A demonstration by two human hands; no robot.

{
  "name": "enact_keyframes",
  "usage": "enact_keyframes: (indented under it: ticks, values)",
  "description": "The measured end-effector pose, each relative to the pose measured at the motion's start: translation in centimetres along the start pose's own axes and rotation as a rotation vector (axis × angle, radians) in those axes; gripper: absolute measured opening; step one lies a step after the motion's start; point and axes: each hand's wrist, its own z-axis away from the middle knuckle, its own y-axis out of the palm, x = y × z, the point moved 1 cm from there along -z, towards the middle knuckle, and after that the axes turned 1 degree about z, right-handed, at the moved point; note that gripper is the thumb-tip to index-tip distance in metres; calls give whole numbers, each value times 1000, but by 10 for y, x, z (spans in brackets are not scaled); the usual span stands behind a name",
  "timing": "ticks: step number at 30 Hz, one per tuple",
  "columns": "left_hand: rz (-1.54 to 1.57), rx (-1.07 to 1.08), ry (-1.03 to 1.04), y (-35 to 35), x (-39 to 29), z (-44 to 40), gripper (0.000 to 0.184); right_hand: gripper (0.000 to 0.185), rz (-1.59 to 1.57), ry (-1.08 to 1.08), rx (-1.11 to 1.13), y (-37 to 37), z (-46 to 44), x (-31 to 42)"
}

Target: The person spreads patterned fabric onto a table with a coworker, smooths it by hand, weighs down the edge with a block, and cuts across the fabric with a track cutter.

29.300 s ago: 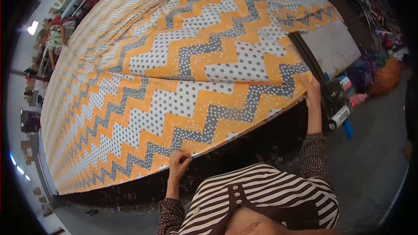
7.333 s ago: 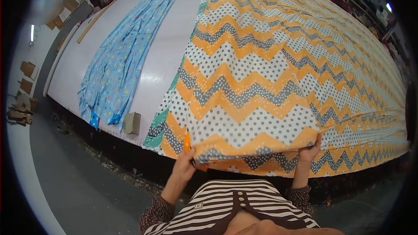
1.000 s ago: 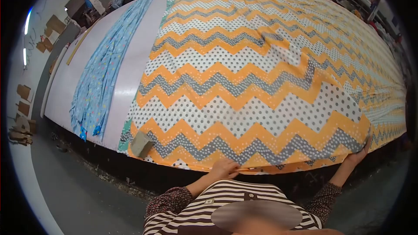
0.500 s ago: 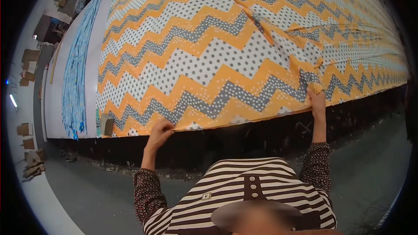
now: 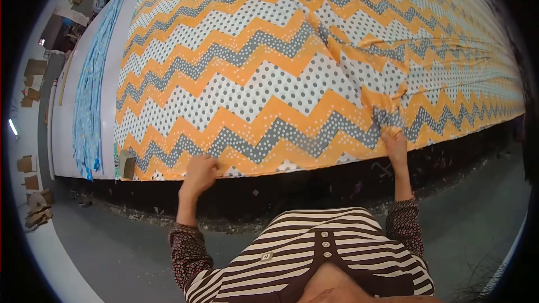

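Note:
A large fabric with orange, white and grey zigzags covers most of the table, its near edge running along the table's front. My left hand is closed on that edge, left of centre. Farther right, my right hand pinches the same cloth near the edge, beside bunched folds. Creases run from there up and away to the right. A greyish block rests on the fabric's front left corner.
Left of the zigzag fabric, a gathered light blue cloth lies on the pale tabletop. A yellowish strip lies near the far left edge. Cardboard pieces are at the left. The table's dark side faces me.
The view has turned right since a second ago. My left hand has moved left along the edge, and my right hand has come inward, with the cloth bunched beside it.

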Motion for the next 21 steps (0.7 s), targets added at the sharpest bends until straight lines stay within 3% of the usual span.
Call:
enact_keyframes:
  ticks: [3, 4, 5, 6, 7, 8, 9, 11, 12, 14, 16, 18, 20, 21]
  values:
    - [415, -159, 26, 27, -92, -58, 15, 17, 196, -80, 50, 2, 1, 8]
    - [488, -255, 279, 60, -117, -80, 18, 18, 261, -136, 57, 3, 3, 20]
    - [633, -261, 294, 79, -153, -100, 20, 21, 216, -238, 23, 6, 2, 8]
    - [570, -220, 267, 80, -199, -107, 23, 23, 262, -169, 53, 6, 6, 14]
    - [493, -99, 349, 97, -229, -120, 15, 26, 300, -177, 35, 7, 10, 19]
    - [561, -208, 369, 107, -256, -119, 12, 27, 244, -288, -50, 12, 15, 20]
    - [523, -190, 381, 128, -272, -118, 14, 28, 86, -507, -159, 20, 16, 36]
    - [434, -282, 462, 136, -284, -115, 17, 23, -242, -36, 51, 23, 7, 19]
    - [428, -266, 425, 135, -284, -109, 23, 23, -249, -55, 37, 22, -3, 35]
    - [423, -249, 398, 134, -287, -102, 29, 23, -1401, 350, 203, 21, -35, 67]
    - [435, -302, 320, 133, -290, -103, 21, 35, -1449, 421, 155, -15, -106, 44]
    - [436, -348, 292, 138, -291, -102, 22, 37, -1341, 17, 142, -88, -172, 21]
    - [439, -370, 296, 138, -291, -101, 22, 37, -1411, 77, -187, -172, -197, 35]
    - [447, -348, 273, 141, -291, -101, 22, 38, -1371, 36, -191, -223, -221, 8]
